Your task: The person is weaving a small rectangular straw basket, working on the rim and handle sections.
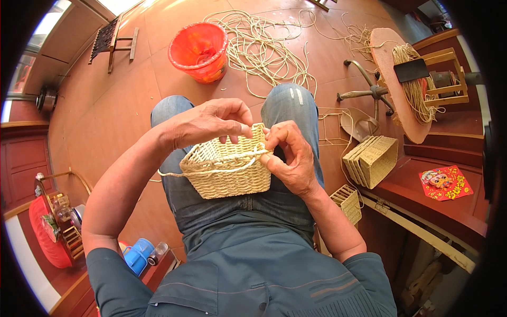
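Observation:
A cream woven basket (pixel 229 179) rests on my lap between my thighs, its mouth tilted up. My right hand (pixel 290 156) pinches its rim at the right corner, thumb in front and fingers bent over the edge. Above the basket's mouth, my left hand (pixel 219 121) is bent, with thumb and forefinger close together near that corner. Whatever is between those fingertips is too small to make out. A loose cord (pixel 211 173) runs across the basket's front from the right corner and trails off past its left side.
Beyond my knees stand a red bucket (pixel 198 50) and a tangled heap of cord (pixel 264 45) on the tiled floor. At right are stacked woven baskets (pixel 372 161), a smaller basket (pixel 347 203) and a swivel chair (pixel 376 92) beside a board carrying cord. A blue container (pixel 138 256) sits lower left.

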Motion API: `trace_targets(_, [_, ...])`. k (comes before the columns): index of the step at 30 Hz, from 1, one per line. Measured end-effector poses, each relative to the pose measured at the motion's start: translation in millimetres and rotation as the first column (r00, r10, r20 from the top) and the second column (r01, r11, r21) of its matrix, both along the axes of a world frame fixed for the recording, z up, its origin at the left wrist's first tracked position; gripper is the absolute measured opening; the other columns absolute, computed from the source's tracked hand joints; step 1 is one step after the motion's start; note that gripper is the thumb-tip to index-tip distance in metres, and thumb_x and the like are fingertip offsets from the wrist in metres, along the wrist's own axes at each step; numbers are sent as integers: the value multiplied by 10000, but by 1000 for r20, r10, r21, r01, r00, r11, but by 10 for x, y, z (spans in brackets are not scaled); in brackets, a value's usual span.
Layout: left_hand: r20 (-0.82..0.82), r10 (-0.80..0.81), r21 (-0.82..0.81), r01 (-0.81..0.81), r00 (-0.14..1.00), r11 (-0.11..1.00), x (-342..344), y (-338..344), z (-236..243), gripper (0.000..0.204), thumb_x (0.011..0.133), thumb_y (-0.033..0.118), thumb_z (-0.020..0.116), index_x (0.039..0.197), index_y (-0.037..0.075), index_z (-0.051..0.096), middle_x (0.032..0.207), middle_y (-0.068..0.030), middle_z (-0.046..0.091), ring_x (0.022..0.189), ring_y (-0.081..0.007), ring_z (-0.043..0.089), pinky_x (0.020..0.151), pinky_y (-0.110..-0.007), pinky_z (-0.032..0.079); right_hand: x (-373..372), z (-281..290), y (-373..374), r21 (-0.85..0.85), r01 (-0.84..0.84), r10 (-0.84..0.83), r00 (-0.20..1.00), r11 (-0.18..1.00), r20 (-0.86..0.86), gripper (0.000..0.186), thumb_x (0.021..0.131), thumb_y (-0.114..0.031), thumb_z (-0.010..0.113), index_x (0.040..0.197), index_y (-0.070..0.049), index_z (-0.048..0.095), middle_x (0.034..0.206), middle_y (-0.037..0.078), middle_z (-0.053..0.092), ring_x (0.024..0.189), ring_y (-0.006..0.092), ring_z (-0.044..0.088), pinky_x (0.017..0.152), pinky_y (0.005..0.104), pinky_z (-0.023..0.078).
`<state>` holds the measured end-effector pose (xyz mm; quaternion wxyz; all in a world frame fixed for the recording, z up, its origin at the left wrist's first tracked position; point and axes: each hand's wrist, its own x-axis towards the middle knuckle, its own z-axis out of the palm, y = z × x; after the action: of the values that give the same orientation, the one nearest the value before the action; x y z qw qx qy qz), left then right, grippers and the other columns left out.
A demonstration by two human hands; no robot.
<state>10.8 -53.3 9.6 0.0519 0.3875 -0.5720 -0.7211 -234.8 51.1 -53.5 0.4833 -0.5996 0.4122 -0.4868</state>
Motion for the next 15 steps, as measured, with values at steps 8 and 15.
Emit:
trace_targets(8, [-252, 76, 340, 15, 965, 940, -177, 142, -261, 230, 998, 134, 799, 1148, 75, 636, 966, 47, 626, 873, -57, 579, 792, -250, 486, -26, 35, 5, 71, -77, 75, 997, 995, 20, 243, 848, 36, 744, 1044, -49, 628, 1183, 66, 510, 1147, 176, 559, 1133, 361, 455])
trace_targets(15, [252, -210, -508, 314, 945, 802, -161, 6, -80, 194, 895, 59, 691, 1056, 18, 590, 892, -113, 616, 843, -248, 624, 799, -389, 515, -14, -5, 13, 80, -61, 53, 995, 995, 90, 207, 893, 0, 760, 1042, -50, 624, 1104, 51, 575, 1038, 155, 601, 994, 307, 502])
